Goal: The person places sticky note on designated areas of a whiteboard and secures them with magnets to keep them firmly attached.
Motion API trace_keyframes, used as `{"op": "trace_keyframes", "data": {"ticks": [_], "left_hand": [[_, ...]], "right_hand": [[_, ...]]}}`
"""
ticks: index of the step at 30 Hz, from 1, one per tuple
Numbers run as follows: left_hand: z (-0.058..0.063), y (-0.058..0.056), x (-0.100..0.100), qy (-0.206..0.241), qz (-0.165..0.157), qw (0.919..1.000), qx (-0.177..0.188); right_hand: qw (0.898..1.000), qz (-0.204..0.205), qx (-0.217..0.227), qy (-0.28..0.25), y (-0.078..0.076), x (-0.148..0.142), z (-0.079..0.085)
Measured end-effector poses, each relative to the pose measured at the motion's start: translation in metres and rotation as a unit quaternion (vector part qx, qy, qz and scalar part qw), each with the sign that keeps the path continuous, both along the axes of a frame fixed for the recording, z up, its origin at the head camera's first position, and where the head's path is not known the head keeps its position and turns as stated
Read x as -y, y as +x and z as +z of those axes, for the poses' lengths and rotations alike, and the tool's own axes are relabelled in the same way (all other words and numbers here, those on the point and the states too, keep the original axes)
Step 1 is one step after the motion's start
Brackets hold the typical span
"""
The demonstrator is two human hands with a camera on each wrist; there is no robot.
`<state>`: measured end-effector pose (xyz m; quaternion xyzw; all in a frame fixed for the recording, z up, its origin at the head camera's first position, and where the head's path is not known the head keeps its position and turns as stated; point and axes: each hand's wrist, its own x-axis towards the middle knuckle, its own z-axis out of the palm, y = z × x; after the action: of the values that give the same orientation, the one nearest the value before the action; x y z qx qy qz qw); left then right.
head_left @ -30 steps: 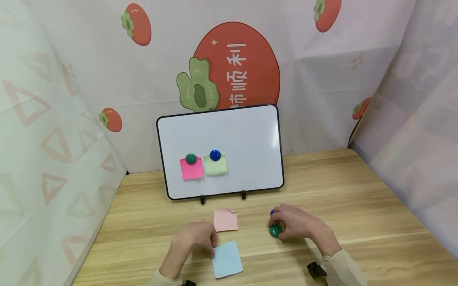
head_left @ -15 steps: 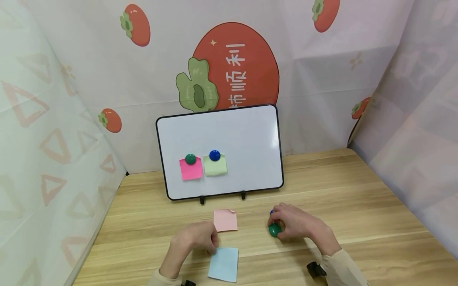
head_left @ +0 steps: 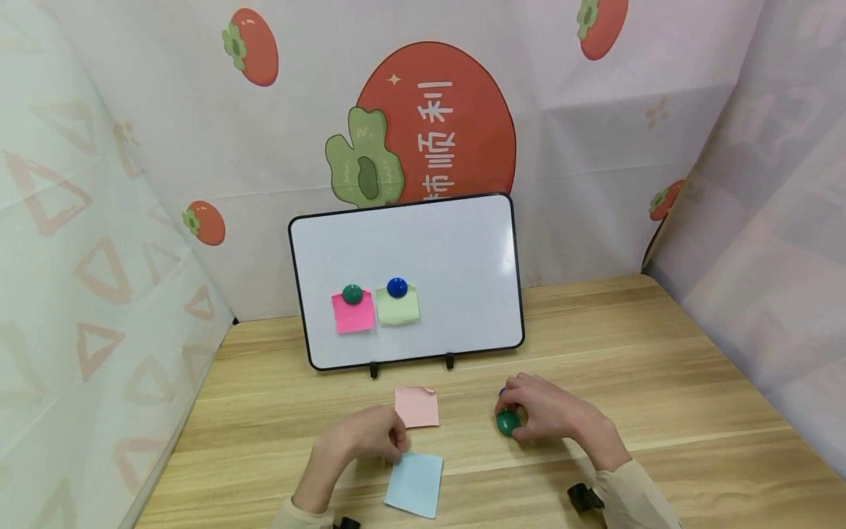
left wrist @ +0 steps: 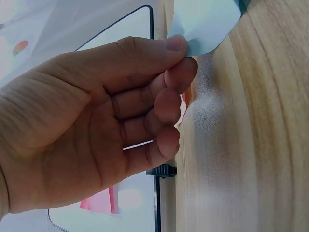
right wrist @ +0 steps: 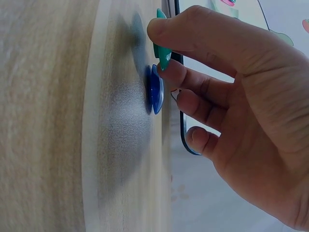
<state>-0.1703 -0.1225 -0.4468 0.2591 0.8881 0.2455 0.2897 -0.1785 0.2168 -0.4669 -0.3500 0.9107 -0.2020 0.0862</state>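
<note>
My left hand [head_left: 370, 435] pinches a corner of a light blue sticky note [head_left: 415, 485] between thumb and index finger. In the left wrist view that note [left wrist: 205, 24] hangs from the fingertips, close over the table. To the right, my right hand [head_left: 542, 408] holds a round green magnet [head_left: 507, 423] between thumb and index finger. In the right wrist view the green magnet [right wrist: 163, 41] is tilted off the wood, and a blue magnet [right wrist: 155, 89] stands on the table right beside it. A pale pink sticky note [head_left: 417, 407] lies flat beyond the left hand.
Behind the hands a whiteboard [head_left: 449, 257] leans upright on small black feet [head_left: 450, 361]. On it, a green magnet [head_left: 352, 294] pins a bright pink note [head_left: 354, 317], and a blue magnet [head_left: 397, 287] pins a pale green note [head_left: 399, 312]. Printed cloth walls surround the wooden table [head_left: 661, 382].
The light blue note has turned in the left fingers and shifted slightly. The left hand has moved a little to the right. The right hand stays nearly still, while the green magnet edges upward.
</note>
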Motion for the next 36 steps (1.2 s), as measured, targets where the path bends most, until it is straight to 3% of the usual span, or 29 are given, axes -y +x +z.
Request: {"op": "trace_keyframes", "data": {"ticks": [9, 22, 36], "left_hand": [[-0.004, -0.005, -0.001, 0.03, -0.005, 0.9993, -0.022], [-0.007, -0.015, -0.004, 0.068, -0.029, 0.9938, -0.083], [-0.007, -0.017, -0.007, 0.091, 0.018, 0.9853, -0.143]], "right_hand": [[1.0, 0.0, -0.004, -0.007, -0.002, -0.001, 0.001], [1.0, -0.016, -0.01, 0.004, -0.002, -0.001, 0.002], [0.999, -0.009, -0.036, -0.002, -0.003, 0.0, -0.001]]}}
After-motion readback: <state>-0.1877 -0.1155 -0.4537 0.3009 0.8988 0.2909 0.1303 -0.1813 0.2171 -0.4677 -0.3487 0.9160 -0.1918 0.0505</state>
